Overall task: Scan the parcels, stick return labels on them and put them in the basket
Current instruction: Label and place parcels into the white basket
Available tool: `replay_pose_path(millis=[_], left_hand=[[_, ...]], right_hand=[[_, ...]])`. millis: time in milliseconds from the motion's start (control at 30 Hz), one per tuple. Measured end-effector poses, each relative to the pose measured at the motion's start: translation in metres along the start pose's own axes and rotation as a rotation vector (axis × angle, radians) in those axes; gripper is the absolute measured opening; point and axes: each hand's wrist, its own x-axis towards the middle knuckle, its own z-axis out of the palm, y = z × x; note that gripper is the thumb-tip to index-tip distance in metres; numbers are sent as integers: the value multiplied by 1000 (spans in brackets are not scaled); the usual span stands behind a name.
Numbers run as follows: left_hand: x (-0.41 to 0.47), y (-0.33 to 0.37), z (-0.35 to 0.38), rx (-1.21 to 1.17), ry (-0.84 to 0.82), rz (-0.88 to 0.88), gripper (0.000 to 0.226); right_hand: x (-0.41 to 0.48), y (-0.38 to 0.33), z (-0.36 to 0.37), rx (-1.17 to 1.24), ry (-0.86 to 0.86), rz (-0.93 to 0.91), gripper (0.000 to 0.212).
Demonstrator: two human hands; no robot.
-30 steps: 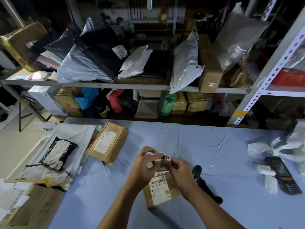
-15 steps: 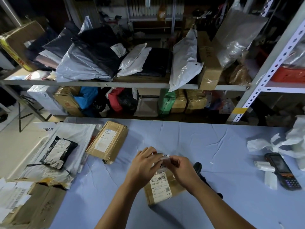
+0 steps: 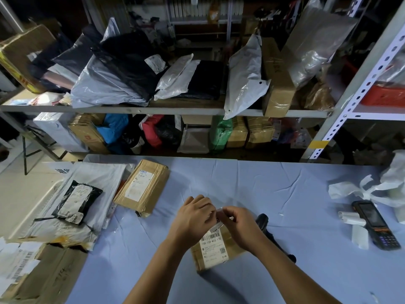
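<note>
Pinching a small white return label between the fingertips of left hand and right hand, both grips closed on it, just over the far end of the cardboard parcel. Lying flat on the blue worktop at lower centre of the frame. Likely light and stiff, slick where taped; best taken by the long edges, clear of the barcode. As for the label: flimsy, sticky, apt to curl, so hold by the corners. No basket plainly in view. At lower left, a torn-open carton with printed sheets on top; inside hidden.
</note>
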Motion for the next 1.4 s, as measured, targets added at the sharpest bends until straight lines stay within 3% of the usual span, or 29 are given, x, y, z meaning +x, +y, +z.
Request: replay_pose_path(millis=[267, 467, 633, 800, 967, 1100, 1167, 1267, 1333, 1400], left_hand=[[3, -5, -2, -47, -31, 40, 23], [5, -6, -3, -344, -29, -100, 19], [6, -5, -3, -367, -33, -106, 20], [7, -3, -3, -458, 233, -279, 12], [10, -1, -9, -459, 495, -384, 10], [10, -1, -7, -225, 546, -242, 3], [9, 2, -4, -110, 537, -146, 3], [4, 11, 3, -35, 535, 29, 9], [-1, 15, 8, -6, 524, 136, 14], [-6, 19, 11, 5, 497, 196, 8]], right_hand=[[0, -4, -3, 41, -37, 50, 30], [0, -7, -7, -99, -30, -38, 24], [1, -9, -9, -217, -16, -67, 25], [7, 3, -10, -284, 40, 9, 24], [21, 18, -14, -298, 174, 213, 30], [23, 9, -16, -241, 420, 318, 24], [23, -4, -16, -12, 351, 348, 34], [18, -28, -12, 482, 102, 429, 38], [16, -35, -12, 556, 141, 397, 30], [14, -34, -14, 476, 225, 375, 27]])
